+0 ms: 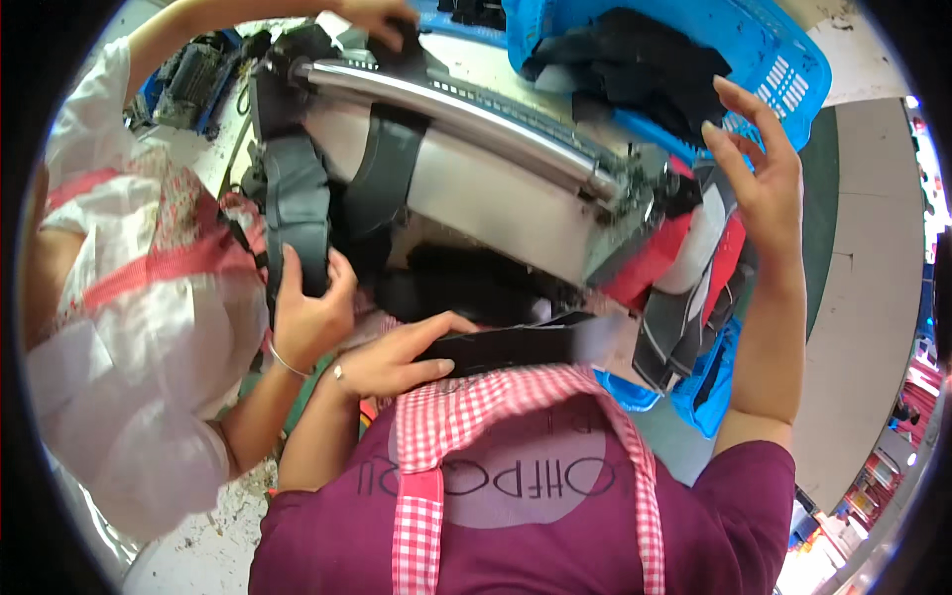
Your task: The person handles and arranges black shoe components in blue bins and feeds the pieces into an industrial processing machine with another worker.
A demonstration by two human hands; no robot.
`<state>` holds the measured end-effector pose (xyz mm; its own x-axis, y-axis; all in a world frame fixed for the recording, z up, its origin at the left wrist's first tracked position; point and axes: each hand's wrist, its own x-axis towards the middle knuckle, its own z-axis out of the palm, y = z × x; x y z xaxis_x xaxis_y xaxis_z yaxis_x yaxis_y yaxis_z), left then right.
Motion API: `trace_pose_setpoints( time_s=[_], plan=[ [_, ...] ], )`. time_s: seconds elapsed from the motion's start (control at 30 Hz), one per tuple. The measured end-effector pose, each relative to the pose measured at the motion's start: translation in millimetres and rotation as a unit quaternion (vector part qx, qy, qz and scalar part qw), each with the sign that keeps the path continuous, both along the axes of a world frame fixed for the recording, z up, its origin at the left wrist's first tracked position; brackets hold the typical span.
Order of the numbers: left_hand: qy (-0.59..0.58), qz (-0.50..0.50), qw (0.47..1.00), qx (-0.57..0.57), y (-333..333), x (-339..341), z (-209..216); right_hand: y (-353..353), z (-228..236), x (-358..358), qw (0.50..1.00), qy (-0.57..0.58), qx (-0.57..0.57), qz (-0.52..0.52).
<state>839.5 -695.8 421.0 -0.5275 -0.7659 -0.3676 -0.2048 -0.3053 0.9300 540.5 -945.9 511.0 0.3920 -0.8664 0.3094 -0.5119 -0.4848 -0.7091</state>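
My left hand (402, 359) is closed on one end of a long black strip (511, 349), held level in front of my chest. The strip's right end is blurred. My right hand (762, 164) is raised at the right with thumb and forefinger apart and nothing visible between them. It is nearest to the blue basket (769, 84) and the black fabric pieces (635, 59) in it. Beyond the strip stands a machine with a shiny metal roller (456, 104) and a grey plate (501, 203). A black cut piece (385, 164) hangs over the plate's left part.
A co-worker at the left has one hand (309, 312) on a dark grey padded piece (297, 198) and the other hand (377, 15) by black material behind the machine. Red and grey pieces (684, 258) hang at the machine's right end, above a blue bin (709, 387).
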Motion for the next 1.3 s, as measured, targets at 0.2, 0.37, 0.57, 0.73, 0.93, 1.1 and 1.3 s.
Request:
trace_pose_setpoints(
  time_s=[0.2,0.37,0.57,0.73,0.93,1.1,1.3],
  plan=[
    [-0.064,0.134,0.984,-0.094,18,-16,8,-22,-2,15,0.994,0.018,0.024,0.108],
    [-0.110,0.359,0.925,-0.061,45,11,-35,-74,-14,69,0.961,0.068,0.038,0.267],
    [-0.035,0.316,0.947,0.050,11,18,-27,-127,-93,119,0.840,0.245,0.164,0.455],
    [-0.029,0.290,0.951,0.104,-32,36,-45,-123,-135,135,0.778,0.272,0.375,0.424],
    [0.159,0.260,0.945,0.118,-8,29,-34,-162,-98,111,0.871,0.091,0.239,0.419],
    [0.103,0.270,0.951,0.105,-18,19,-25,-193,-33,94,0.933,0.149,0.033,0.325],
    [-0.047,0.275,0.958,0.063,-25,26,-38,-153,-118,93,0.863,0.272,-0.231,0.357]
  ],
)
